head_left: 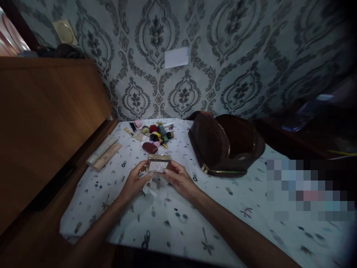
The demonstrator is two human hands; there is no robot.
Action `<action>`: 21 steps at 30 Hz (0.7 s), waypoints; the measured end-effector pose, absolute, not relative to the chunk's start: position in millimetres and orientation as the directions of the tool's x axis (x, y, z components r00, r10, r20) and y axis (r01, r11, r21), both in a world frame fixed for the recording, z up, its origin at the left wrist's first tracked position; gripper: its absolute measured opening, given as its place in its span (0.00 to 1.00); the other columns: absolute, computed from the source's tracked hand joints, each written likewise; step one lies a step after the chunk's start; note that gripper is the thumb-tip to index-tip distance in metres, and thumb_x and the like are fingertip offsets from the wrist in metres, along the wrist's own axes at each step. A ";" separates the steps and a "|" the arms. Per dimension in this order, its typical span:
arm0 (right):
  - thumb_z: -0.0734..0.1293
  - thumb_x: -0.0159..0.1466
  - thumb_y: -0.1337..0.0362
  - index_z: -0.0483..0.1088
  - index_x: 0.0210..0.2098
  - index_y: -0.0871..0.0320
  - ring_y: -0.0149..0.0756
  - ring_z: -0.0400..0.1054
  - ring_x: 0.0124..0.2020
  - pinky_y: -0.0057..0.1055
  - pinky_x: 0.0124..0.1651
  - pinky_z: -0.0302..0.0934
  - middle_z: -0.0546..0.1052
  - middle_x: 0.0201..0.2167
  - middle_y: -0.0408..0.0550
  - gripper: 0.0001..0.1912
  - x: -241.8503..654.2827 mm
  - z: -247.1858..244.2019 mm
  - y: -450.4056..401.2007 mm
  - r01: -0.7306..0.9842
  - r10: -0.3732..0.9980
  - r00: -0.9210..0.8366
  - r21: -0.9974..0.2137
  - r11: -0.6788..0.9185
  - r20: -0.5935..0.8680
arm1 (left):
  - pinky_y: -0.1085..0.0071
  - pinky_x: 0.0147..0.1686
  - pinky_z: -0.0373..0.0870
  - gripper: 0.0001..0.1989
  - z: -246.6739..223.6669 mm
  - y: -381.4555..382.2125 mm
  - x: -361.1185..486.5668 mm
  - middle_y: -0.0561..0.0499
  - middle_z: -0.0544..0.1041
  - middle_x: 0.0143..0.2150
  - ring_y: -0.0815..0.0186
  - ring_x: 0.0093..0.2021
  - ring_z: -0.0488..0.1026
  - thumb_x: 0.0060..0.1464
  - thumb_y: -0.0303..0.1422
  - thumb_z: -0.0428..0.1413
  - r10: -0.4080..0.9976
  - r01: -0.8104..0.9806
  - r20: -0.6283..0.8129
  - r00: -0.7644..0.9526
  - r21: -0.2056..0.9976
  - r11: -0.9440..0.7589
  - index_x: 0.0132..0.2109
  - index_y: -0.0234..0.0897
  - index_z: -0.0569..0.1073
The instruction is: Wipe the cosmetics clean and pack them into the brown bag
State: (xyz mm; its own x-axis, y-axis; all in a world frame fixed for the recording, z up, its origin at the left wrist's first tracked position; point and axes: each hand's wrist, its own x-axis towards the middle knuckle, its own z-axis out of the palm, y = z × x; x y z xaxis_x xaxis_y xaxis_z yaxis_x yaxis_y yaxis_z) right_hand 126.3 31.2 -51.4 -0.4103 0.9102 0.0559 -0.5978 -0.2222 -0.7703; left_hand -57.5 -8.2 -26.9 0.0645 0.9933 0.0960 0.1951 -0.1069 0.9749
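Observation:
Between both hands is a small rectangular case (pixel 158 163) with a gold-coloured upper edge and a pale, glittering face; its exact kind is unclear. My left hand (pixel 138 176) grips its left end, fingers behind and thumb in front. At the right end, my right hand (pixel 180 178) pinches it the same way. A crumpled white tissue-like piece (pixel 150 188) shows just below my left hand. Beyond the case lies a dark red oblong case (pixel 150 147), close to a pile of small cosmetics (pixel 158 134) with tubes, jars and bottles.
A brown zippered bag (pixel 220 149) stands open to the right. Two long tubes or packets (pixel 104 154) lie at the left edge of the patterned white cloth (pixel 178 230). A wooden cabinet (pixel 50 123) borders the left side; a patterned wall (pixel 178 33) rises behind.

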 end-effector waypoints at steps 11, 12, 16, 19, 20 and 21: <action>0.76 0.54 0.58 0.76 0.43 0.60 0.34 0.76 0.34 0.29 0.41 0.70 0.82 0.38 0.50 0.20 136.9 -41.0 39.3 -0.554 0.878 -0.474 -0.753 -0.354 -0.064 | 0.73 0.37 0.73 0.18 -41.9 -21.1 -68.4 0.50 0.75 0.36 0.67 0.35 0.74 0.67 0.31 0.44 0.760 0.793 0.570 0.312 0.285 -0.539 0.59 0.40 0.70; 0.77 0.53 0.60 0.76 0.43 0.60 0.34 0.76 0.36 0.29 0.42 0.70 0.82 0.39 0.50 0.20 138.0 -38.6 37.7 -0.536 0.883 -0.467 -0.777 -0.329 -0.051 | 0.72 0.39 0.74 0.19 -40.3 -22.4 -69.3 0.49 0.76 0.38 0.66 0.37 0.75 0.67 0.31 0.43 0.768 0.785 0.556 0.319 0.299 -0.542 0.60 0.40 0.69; 0.78 0.49 0.62 0.74 0.48 0.60 0.35 0.76 0.40 0.31 0.45 0.68 0.81 0.43 0.50 0.27 145.0 -32.2 30.7 -0.492 0.908 -0.417 -0.832 -0.256 -0.033 | 0.64 0.55 0.69 0.19 -27.6 -26.8 -66.1 0.43 0.76 0.53 0.61 0.54 0.73 0.65 0.33 0.45 0.842 0.740 0.521 0.143 0.508 -0.441 0.61 0.36 0.67; 0.79 0.47 0.61 0.73 0.48 0.59 0.36 0.75 0.40 0.33 0.46 0.67 0.81 0.41 0.49 0.29 154.7 -31.3 24.9 -0.428 0.927 -0.376 -0.888 -0.169 0.005 | 0.62 0.58 0.67 0.20 -14.8 -28.4 -54.6 0.42 0.76 0.56 0.58 0.57 0.72 0.64 0.38 0.46 0.907 0.608 0.419 0.040 0.710 -0.355 0.57 0.34 0.70; 0.79 0.46 0.60 0.73 0.47 0.58 0.36 0.75 0.39 0.33 0.46 0.66 0.81 0.40 0.48 0.29 159.1 -31.1 22.8 -0.397 0.930 -0.368 -0.907 -0.139 0.019 | 0.62 0.58 0.67 0.20 -10.9 -28.5 -49.4 0.42 0.76 0.56 0.57 0.57 0.72 0.63 0.40 0.47 0.926 0.547 0.374 0.050 0.766 -0.339 0.56 0.34 0.71; 0.79 0.46 0.59 0.73 0.45 0.58 0.35 0.74 0.38 0.33 0.45 0.66 0.80 0.39 0.46 0.28 164.1 -30.7 20.6 -0.364 0.931 -0.364 -0.925 -0.112 0.031 | 0.62 0.57 0.67 0.21 -7.5 -28.3 -43.9 0.42 0.76 0.55 0.56 0.57 0.72 0.62 0.42 0.48 0.942 0.490 0.329 0.068 0.812 -0.318 0.54 0.34 0.72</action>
State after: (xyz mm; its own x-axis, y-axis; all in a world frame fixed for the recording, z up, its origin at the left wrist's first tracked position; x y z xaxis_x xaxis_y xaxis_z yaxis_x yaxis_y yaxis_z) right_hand 164.1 20.6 -30.7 -0.3639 0.9309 0.0309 -0.3643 -0.1117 -0.9246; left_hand -43.9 -28.3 -7.5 0.0675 0.9420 0.3287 0.4897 -0.3184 0.8117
